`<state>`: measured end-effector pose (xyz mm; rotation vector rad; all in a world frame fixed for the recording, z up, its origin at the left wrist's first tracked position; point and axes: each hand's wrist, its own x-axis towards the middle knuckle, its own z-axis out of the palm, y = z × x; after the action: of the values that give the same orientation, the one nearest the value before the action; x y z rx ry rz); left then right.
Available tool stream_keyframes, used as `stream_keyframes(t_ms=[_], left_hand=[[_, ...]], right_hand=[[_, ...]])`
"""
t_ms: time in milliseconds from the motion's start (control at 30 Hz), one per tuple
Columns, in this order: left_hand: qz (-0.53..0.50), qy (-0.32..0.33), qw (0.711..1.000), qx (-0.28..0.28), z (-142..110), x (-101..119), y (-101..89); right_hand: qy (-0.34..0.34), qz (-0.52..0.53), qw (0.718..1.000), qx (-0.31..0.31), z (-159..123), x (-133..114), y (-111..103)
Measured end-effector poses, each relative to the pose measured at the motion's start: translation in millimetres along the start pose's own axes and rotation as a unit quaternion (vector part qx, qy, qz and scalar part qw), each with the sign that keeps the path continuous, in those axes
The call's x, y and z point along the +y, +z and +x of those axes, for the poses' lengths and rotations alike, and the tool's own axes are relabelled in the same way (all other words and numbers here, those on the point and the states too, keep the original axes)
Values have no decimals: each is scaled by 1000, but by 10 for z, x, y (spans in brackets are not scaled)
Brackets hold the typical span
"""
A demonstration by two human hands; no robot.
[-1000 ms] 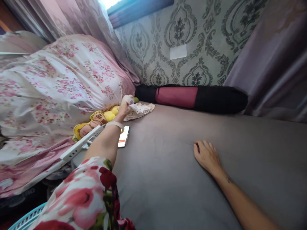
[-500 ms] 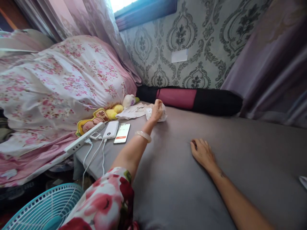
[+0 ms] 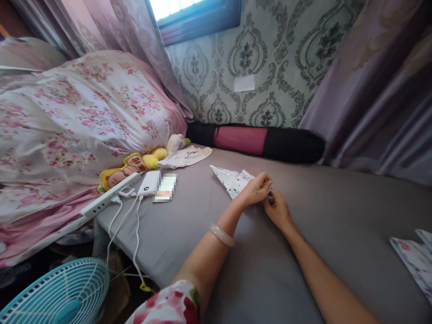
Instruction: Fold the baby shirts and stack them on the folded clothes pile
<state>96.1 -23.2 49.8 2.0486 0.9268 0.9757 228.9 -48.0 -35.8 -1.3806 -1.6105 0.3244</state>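
Note:
A white cloth with a small speckled pattern (image 3: 229,180) lies partly spread on the grey bed, one pointed corner reaching left. My left hand (image 3: 258,189), a pale bangle on its wrist, is closed on the right part of this cloth and covers it. Right beside it, my right hand (image 3: 278,212) has its fingers pinched at the cloth's near right edge, the fingertips partly hidden. Farther back on the left, another pale cloth (image 3: 185,157) rests flat near the plush toys.
A phone (image 3: 165,188), a white power bank (image 3: 149,182) and a power strip (image 3: 111,194) with cables line the left edge. A black and maroon roll (image 3: 241,139) lies along the wall. Folded floral cloth (image 3: 411,258) sits at right; a blue fan (image 3: 64,292) stands lower left.
My left hand has drawn the speckled cloth right and nearer, off the other pale cloth, and the bundle has partly opened out. My right hand has come to meet it at the cloth's edge.

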Motion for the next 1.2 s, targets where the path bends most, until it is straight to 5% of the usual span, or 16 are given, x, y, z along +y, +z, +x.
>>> stream_keyframes(t_ms=[167, 433, 600, 700, 867, 1000, 1200], left_hand=[[68, -11, 997, -42, -138, 5, -56], [212, 63, 975, -28, -163, -144, -73], [128, 79, 984, 98, -71, -166, -167], [14, 74, 974, 212, -56, 55, -378], [-83, 81, 958, 261, -161, 458, -764], [7, -6, 986, 169, -187, 294, -760], [123, -149, 980, -43, -161, -249, -402]], right_hand=[[110, -5, 993, 31, 81, -54, -126], [136, -48, 959, 244, 302, -332, -620], [76, -37, 942, 324, 398, -549, -1027], [47, 31, 965, 255, 374, -772, -1235], [148, 193, 968, 65, 296, -1013, -1467], [235, 116, 960, -98, 297, -706, -1421], [249, -100, 930, -250, 259, -44, -1208]])
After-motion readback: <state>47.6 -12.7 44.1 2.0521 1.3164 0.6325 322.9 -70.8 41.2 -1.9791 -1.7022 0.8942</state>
